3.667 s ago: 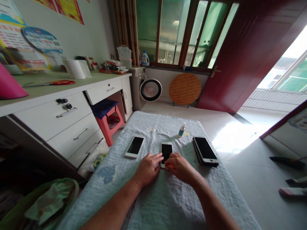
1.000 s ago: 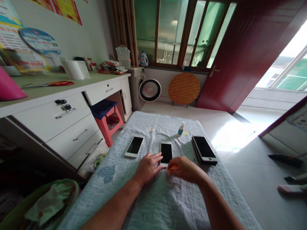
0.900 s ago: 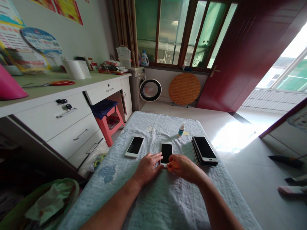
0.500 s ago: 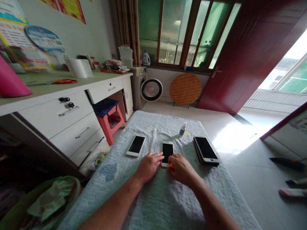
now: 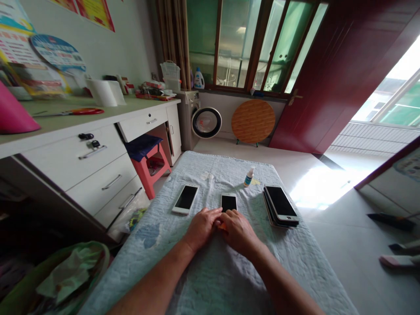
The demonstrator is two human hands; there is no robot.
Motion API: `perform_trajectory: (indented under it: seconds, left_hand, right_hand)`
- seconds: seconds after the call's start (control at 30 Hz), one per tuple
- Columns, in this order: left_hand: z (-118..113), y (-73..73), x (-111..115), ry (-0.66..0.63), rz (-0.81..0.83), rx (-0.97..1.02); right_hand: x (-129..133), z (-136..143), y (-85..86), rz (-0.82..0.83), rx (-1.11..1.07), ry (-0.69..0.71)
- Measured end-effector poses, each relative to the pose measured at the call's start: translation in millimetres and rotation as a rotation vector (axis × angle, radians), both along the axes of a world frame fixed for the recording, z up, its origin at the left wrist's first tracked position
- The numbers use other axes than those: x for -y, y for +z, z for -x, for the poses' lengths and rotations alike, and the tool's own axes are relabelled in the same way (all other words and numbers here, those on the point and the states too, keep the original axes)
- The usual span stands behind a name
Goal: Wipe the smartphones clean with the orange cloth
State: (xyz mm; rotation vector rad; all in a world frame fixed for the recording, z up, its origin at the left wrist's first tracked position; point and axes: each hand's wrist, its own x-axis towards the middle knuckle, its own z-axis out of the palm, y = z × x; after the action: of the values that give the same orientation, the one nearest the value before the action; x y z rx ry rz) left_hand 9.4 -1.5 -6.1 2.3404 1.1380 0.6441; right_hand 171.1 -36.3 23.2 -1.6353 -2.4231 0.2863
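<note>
White-framed phone (image 5: 229, 202), dark screen, lying nearer than the spray bottle (image 5: 248, 178) and left of it! Right hand (image 5: 236, 227) pinches an orange cloth (image 5: 222, 226) (only a sliver shows); left hand (image 5: 201, 225) meets the phone, grip impossible to tell. Hands hide its lower end.

From where I steer, both bare forearms (image 5: 160, 273) slant in from below and converge ahead. My left hand (image 5: 201, 227) lies palm down, fingers stretched inward — their tips close up against the right. My right hand (image 5: 239, 229) arches, knuckles up, fingers curled tightly under — the fingertips mostly hidden.
</note>
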Motion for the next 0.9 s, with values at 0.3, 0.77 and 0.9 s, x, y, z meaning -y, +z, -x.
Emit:
perform_trajectory:
  seconds: [0.3, 0.77, 0.9]
  left_hand:
    - [-2.9, -9.2, -3.0, 0.013, -0.051, -0.041]
    - [-1.3, 0.9, -0.7, -0.006, 0.001, -0.02]
    - [-1.0, 0.4, -0.1, 0.012, 0.018, 0.002]
  right_hand:
    - [-0.3, -34.5, 10.0, 0.125, 0.094, -0.083]
    - [0.3, -6.9, -2.2, -0.016, 0.039, -0.025]
    - [0.5, 1.1, -3.3, -0.04, 0.024, -0.007]
